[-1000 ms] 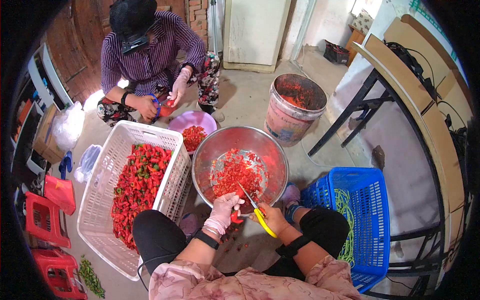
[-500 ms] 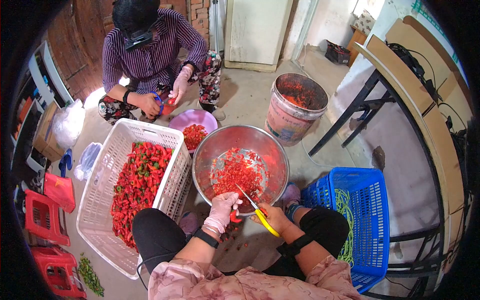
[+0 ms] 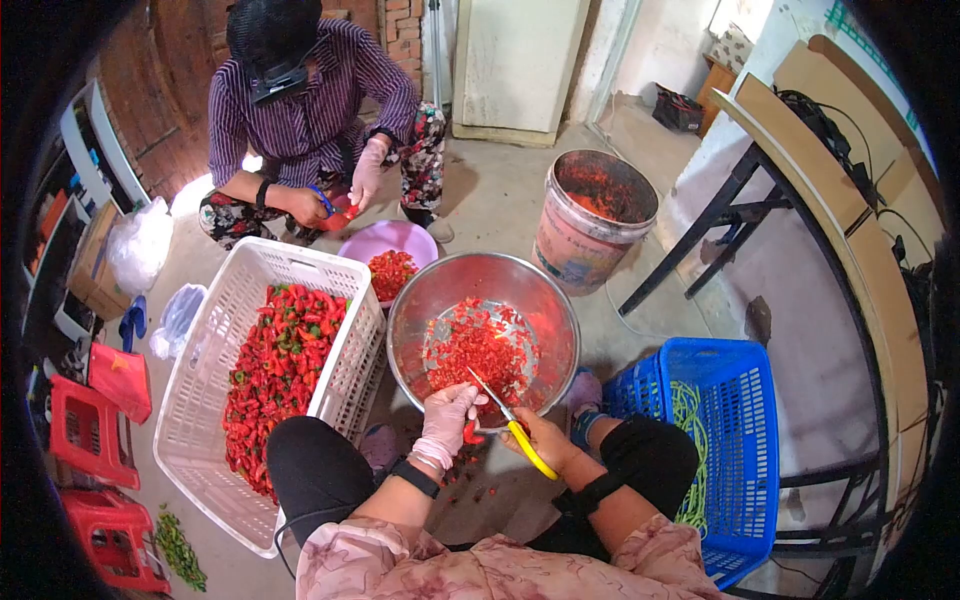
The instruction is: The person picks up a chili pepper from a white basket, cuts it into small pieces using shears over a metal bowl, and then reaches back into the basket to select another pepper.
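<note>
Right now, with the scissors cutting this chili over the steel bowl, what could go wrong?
One: the gloved left hand pinches a short red chili right beside the blades of the scissors, so a fingertip could get nipped. Two: the right hand is bare, so chili juice may burn its skin. Three: cutting happens at the near rim of the steel bowl; cut pieces already lie outside it, and more may miss.
</note>
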Available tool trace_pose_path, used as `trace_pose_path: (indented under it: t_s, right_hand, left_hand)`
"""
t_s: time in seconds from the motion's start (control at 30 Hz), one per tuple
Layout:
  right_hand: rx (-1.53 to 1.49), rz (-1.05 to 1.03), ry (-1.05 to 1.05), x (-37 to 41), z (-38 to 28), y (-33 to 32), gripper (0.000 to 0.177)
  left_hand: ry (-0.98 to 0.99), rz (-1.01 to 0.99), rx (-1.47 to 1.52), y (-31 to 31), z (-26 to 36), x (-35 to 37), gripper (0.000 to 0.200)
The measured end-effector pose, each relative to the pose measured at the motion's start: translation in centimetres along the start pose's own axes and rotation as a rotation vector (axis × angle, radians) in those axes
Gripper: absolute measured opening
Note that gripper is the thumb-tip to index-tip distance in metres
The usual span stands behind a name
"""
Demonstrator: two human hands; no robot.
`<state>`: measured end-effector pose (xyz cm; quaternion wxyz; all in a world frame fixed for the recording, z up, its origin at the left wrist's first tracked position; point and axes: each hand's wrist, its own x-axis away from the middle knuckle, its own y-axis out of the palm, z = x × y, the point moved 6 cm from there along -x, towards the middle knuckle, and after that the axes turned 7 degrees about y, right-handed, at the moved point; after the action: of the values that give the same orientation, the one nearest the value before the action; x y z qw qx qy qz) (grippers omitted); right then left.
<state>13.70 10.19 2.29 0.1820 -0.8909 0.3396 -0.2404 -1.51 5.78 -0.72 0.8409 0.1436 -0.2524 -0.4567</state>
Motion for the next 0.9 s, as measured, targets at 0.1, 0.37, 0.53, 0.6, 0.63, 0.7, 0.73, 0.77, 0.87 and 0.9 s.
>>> trace_pose_path:
  t_s: [0.1,0.37,0.53,0.6,0.63,0.7,0.73,0.77,0.87,0.9]
  right_hand:
    - [0.02,0.017,0.038,0.4,-0.6,0.0,0.041]
    - [0.058,0.056,0.019,-0.1,0.3,-0.3,0.041]
    - [-0.002,-0.043,0.032,-0.6,1.3,0.0,0.048]
    - [0.042,-0.063,0.042,-0.4,1.3,0.2,0.05]
    - [0.064,-0.073,0.044,-0.5,1.5,0.4,0.05]
    - [0.086,-0.084,0.045,-0.4,0.9,0.5,0.05]
    - [0.081,-0.078,0.066,-0.3,0.7,0.3,0.049]
    - [0.076,-0.072,0.088,-0.1,0.5,0.1,0.048]
    - [0.123,-0.09,0.058,-0.6,1.0,0.3,0.045]
    - [0.123,-0.091,0.059,-0.7,1.3,0.4,0.045]
  left_hand:
    - [-0.017,-0.004,-0.026,-0.1,-0.3,0.0,0.011]
    - [-0.003,0.062,-0.023,-1.1,-0.6,-0.6,0.011]
    - [0.018,0.036,-0.055,-1.5,-1.1,-1.1,0.011]
    - [0.016,0.014,-0.083,-1.8,-1.5,-1.3,0.011]
    - [0.017,-0.007,-0.108,-1.9,-1.7,-1.4,0.011]
    - [0.0,-0.01,-0.115,-2.0,-1.8,-1.4,0.012]
    - [-0.016,-0.012,-0.122,-2.0,-1.8,-1.4,0.012]
    - [-0.017,-0.014,-0.122,-1.9,-1.8,-1.5,0.012]
    - [-0.029,0.021,-0.143,-2.2,-2.1,-1.8,0.012]
    - [-0.026,0.028,-0.144,-2.4,-2.2,-2.1,0.013]
